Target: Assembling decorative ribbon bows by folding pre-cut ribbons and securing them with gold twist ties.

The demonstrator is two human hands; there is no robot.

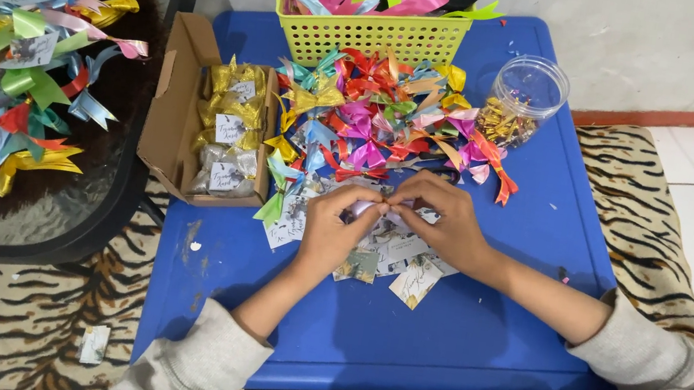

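My left hand [330,231] and my right hand [442,218] meet over the middle of a low blue table [473,333]. Between their fingertips they pinch a small pale lilac ribbon bow [366,209]. Under the hands lies a loose spread of small printed paper tags [409,273]. Just beyond the hands is a heap of ribbon bows [387,114] in red, pink, blue, yellow and green. Both forearms wear grey sleeves pushed up.
A yellow plastic basket [361,37] of ribbons stands at the table's back edge, a clear plastic jar [522,97] to its right. An open cardboard box [186,107] with gold-wrapped packets sits at the left. A dark glass table [89,202] at left holds more tagged bows. Tiger-striped rug below.
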